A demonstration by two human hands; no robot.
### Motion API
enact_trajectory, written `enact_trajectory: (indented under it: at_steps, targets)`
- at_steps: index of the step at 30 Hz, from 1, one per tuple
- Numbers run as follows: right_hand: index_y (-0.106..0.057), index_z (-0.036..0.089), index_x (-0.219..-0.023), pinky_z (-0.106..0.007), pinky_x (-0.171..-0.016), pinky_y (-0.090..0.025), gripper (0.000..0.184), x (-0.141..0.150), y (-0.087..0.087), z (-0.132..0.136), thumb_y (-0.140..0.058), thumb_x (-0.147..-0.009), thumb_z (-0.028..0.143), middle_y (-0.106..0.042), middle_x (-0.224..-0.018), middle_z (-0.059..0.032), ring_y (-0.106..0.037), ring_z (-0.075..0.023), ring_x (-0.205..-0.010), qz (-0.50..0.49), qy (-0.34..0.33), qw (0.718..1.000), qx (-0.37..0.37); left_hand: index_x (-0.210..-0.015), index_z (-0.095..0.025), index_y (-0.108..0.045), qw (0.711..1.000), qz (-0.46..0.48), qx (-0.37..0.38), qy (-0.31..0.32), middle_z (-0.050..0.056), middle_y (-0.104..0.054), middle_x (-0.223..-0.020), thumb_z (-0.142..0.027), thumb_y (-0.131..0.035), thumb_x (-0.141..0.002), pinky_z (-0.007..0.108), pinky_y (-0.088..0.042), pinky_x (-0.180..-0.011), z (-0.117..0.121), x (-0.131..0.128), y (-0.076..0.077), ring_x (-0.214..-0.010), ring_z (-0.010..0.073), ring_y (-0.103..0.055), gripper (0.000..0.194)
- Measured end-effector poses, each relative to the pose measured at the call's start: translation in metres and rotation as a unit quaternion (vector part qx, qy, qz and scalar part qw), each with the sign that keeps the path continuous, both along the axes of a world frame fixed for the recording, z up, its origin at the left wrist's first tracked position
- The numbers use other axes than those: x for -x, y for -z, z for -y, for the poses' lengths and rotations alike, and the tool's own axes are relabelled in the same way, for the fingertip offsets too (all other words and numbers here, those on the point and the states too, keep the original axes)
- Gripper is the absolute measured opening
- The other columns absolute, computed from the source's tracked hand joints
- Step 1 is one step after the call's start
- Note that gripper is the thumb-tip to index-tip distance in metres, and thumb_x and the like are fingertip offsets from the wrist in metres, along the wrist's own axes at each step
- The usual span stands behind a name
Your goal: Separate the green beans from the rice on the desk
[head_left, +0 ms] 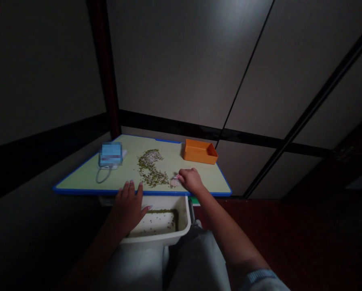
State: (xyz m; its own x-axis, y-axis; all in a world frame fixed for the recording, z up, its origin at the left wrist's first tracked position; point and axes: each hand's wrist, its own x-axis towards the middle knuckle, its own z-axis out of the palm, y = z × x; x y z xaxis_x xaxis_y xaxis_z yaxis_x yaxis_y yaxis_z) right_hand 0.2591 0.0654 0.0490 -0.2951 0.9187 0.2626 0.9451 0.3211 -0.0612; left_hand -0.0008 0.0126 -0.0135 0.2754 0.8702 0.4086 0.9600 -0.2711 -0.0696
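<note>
A pile of small green and pale grains [150,167] is spread across the middle of a pale green board with a blue rim [86,178]. My right hand [190,180] rests on the board at the pile's near right end, fingers curled over a few pale grains. My left hand [128,206] lies flat, fingers stretched out, over the left side of a white tub [183,224] that sits on my lap under the board's near edge. Some green grains lie in the tub's bottom.
An orange tray [200,151] stands at the board's far right corner. A blue and white box [111,154] with a looped cord sits at the far left. Dark walls and a post stand behind the board.
</note>
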Motion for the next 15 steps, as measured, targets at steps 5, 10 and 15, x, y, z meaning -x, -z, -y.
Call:
enact_trajectory:
  at_steps: [5,10,15]
  targets:
    - [-0.065,0.02,-0.098,-0.027,-0.077,-0.033,0.03,-0.008,0.002,0.006,-0.046,-0.099,0.043,-0.075,-0.093,-0.0061,-0.066,-0.0177,-0.087,-0.039,0.052,0.998,-0.021,-0.138,-0.005,-0.042,1.0,0.005,0.0,0.006,0.035,-0.04,-0.147,-0.048,-0.057,-0.076,0.058,-0.034,-0.11,-0.001,0.001,0.0,-0.141,0.0441,-0.038,0.078]
    - [-0.066,0.02,-0.1,-0.026,-0.067,-0.032,0.031,-0.014,0.001,0.01,-0.046,-0.099,0.043,-0.075,-0.095,-0.0083,-0.066,-0.018,-0.085,-0.023,0.074,0.997,0.011,-0.139,-0.006,-0.041,1.0,0.004,0.003,0.005,0.033,-0.04,-0.148,-0.048,-0.056,-0.076,0.058,-0.034,-0.11,-0.001,0.001,0.0,-0.142,0.0429,-0.037,0.078]
    - [-0.067,0.02,-0.1,-0.026,-0.071,-0.034,0.032,-0.012,0.0,0.013,-0.044,-0.1,0.043,-0.075,-0.095,-0.009,-0.066,-0.0185,-0.087,0.004,0.046,0.999,-0.003,-0.138,-0.005,-0.043,1.0,0.0,0.01,0.0,0.034,-0.042,-0.147,-0.046,-0.059,-0.075,0.055,-0.034,-0.111,0.0,-0.001,-0.003,-0.141,0.0431,-0.038,0.077]
